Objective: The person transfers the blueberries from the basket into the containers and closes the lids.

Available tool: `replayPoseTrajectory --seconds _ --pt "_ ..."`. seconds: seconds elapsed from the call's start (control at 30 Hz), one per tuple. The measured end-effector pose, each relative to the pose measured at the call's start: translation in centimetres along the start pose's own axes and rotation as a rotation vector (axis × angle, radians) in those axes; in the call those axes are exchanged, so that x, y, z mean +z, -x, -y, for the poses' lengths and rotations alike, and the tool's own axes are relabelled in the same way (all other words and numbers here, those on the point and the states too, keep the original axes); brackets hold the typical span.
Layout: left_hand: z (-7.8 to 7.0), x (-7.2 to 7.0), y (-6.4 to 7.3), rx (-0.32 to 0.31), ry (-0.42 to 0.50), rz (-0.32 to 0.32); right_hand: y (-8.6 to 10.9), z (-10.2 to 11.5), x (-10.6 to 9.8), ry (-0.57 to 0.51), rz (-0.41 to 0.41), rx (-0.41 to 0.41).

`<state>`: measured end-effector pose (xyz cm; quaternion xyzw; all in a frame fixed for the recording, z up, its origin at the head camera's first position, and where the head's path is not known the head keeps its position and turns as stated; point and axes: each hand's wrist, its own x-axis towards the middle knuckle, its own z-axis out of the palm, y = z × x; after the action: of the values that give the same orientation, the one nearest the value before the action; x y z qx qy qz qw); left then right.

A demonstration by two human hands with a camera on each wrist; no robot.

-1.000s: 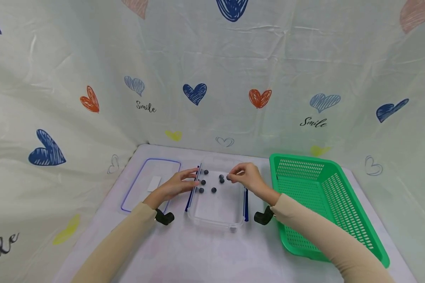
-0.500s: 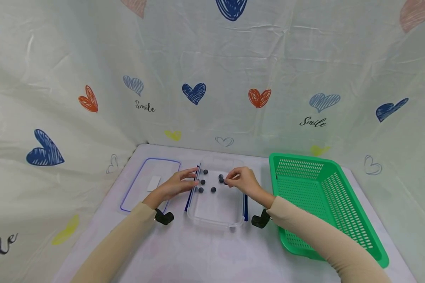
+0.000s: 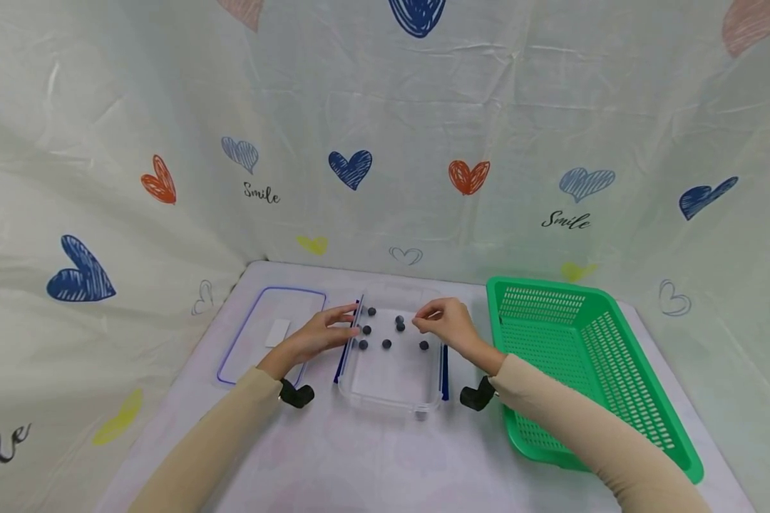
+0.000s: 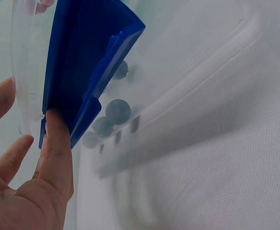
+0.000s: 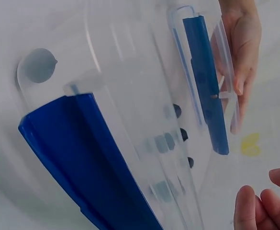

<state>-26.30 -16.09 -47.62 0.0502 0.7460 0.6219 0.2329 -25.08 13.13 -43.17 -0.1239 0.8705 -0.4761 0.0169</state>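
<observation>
In the head view a clear plastic box (image 3: 391,399) with blue side latches stands in the middle of the table. Several small dark balls (image 3: 387,344) lie in it; one ball (image 5: 38,65), close in the right wrist view, shows a tiny point. My left hand (image 3: 324,332) rests at the box's left side, its fingers spread and fairly straight. A fingertip touches the blue latch (image 4: 89,52) there. My right hand (image 3: 445,324) hovers over the box's right part. Its fingertips (image 5: 245,201) stand apart from the thumb, and no ball shows between them.
A green slotted basket (image 3: 654,399) stands to the right of the box. Left of the box lies a clear lid with a blue rim (image 3: 247,331) and a white label (image 3: 278,333). A heart-printed sheet (image 3: 411,214) hangs behind the table.
My right hand dipped toward the box, let go of the ball it pinched, and rose back to the right. A ball now lies at the box's right side. The left hand stayed put.
</observation>
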Motion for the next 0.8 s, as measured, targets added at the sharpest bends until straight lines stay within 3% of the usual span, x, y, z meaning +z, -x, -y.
replayPoseTrajectory --seconds 0.3,0.57,0.8 --pt "0.1 0.0 0.1 -0.009 0.010 -0.010 -0.2 0.1 -2.0 -0.076 -0.037 0.025" --pt "-0.1 -0.1 0.1 -0.001 0.007 0.000 -0.1 0.2 -4.7 -0.155 -0.097 0.125" --pt "0.0 -0.1 0.0 0.001 0.027 0.016 0.1 -0.4 -6.8 -0.157 -0.133 0.155"
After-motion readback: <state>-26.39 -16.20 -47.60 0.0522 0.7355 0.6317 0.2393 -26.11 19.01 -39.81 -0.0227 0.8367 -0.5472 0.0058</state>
